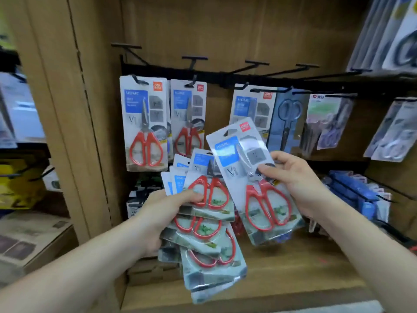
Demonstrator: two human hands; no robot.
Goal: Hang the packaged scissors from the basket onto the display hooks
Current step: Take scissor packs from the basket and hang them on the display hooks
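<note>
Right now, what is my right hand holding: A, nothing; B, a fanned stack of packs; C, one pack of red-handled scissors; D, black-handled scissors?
C: the right hand pinches a single pack of red-handled scissors; the fanned stack is in the left hand.

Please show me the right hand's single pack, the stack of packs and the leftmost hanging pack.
single pack (226, 151): head view, blue label panel.
stack of packs (209, 188): head view, top pack's red handles.
leftmost hanging pack (146, 146): head view, red handles.

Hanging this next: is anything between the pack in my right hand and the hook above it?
Nothing visible does; the pack sits just below the hook, which already carries a matching pack.
</note>
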